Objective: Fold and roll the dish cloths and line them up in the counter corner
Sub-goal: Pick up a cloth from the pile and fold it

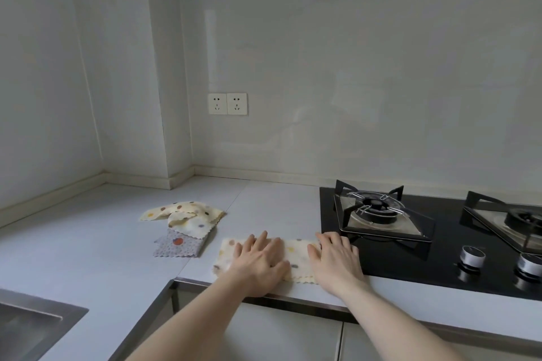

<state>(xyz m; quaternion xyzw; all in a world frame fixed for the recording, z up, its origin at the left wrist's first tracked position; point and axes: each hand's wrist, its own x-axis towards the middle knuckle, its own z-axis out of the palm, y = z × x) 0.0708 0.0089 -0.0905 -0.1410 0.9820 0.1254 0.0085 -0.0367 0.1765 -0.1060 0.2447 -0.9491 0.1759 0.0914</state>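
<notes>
My left hand [259, 262] and right hand [334, 258], fingers flat, press the first folded cloth [296, 255]; unrolled pile [183, 224] waits at ten o'clock.

One head-worn wide-angle view looks forward and down from close above the counter [88, 243] edge — it faces the corner walls, with the hob [440, 258] at right.

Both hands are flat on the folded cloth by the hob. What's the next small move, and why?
Probably start rolling the cloth from one short end. It already lies as a flat folded strip under the left hand and right hand, and nothing is rolled yet.
</notes>
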